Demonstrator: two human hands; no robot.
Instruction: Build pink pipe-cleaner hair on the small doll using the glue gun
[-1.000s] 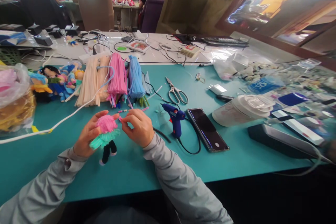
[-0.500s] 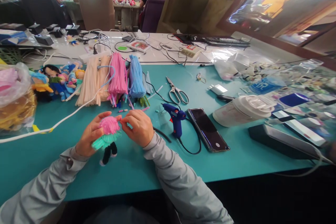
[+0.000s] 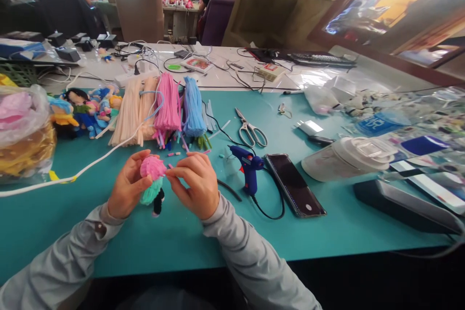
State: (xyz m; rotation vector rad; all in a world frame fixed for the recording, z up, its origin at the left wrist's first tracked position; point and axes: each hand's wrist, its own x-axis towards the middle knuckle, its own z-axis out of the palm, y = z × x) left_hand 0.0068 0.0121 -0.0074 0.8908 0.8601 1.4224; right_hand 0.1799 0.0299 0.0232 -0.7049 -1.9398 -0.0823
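A small fuzzy doll [image 3: 152, 168] has a pink head, a teal body and black legs with pale pink feet. My left hand [image 3: 127, 185] is wrapped round its head and body from the left. At the right side of the pink head, my right hand [image 3: 196, 184] pinches a small pink piece [image 3: 170, 166] between thumb and fingers. Beyond my hands lie bundles of peach stems [image 3: 132, 111], pink stems [image 3: 168, 104] and blue stems [image 3: 193, 106]. Part of the doll is hidden behind my left fingers.
To the right lie a blue glue gun [image 3: 250, 167], scissors [image 3: 250, 131], a phone [image 3: 295, 184] and a white lidded cup [image 3: 345, 157]. Finished dolls [image 3: 85, 111] and a plastic bag [image 3: 27, 131] are at left. A white cable [image 3: 96, 161] crosses the mat.
The doll has turned in my left hand, so less of its teal part and legs shows. My right hand has shifted slightly, still pinching beside the head. The view has moved a little left.
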